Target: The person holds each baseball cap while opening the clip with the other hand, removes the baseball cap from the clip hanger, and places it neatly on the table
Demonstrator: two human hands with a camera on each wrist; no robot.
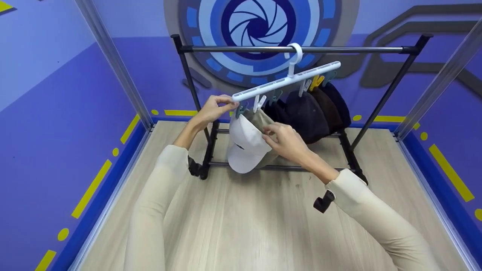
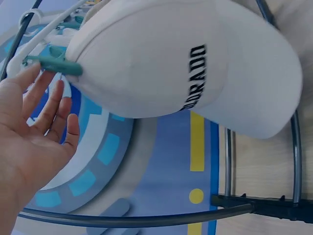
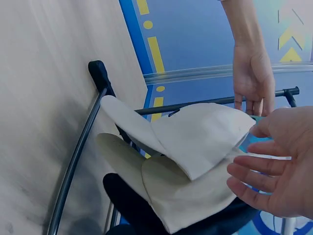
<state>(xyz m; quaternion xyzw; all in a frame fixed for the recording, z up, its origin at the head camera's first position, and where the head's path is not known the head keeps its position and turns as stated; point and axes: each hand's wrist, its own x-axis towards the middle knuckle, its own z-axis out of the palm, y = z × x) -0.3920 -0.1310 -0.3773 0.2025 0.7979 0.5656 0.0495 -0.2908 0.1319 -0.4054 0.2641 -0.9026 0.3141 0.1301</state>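
A white cap [image 1: 244, 141] with dark lettering hangs at the near left end of a white clip hanger [image 1: 271, 86]. In the left wrist view, a green clip [image 2: 61, 65] bites the cap's edge. My left hand [image 1: 212, 111] pinches the clip's outer end between thumb and index finger, with the other fingers loosely bent. A beige cap [image 3: 178, 183] hangs just behind the white one, under a white clip [image 1: 259, 103]. My right hand [image 1: 288, 141] is beside these two caps, its fingers spread and relaxed in the right wrist view, thumb near the white cap's edge.
Several dark caps [image 1: 307, 114] hang farther along the hanger, from clips including a yellow clip [image 1: 316, 82]. The hanger hooks over a black rack's top bar [image 1: 241, 49]. The rack stands on a wood-look surface [image 1: 256, 218] between blue patterned walls [image 1: 67, 113].
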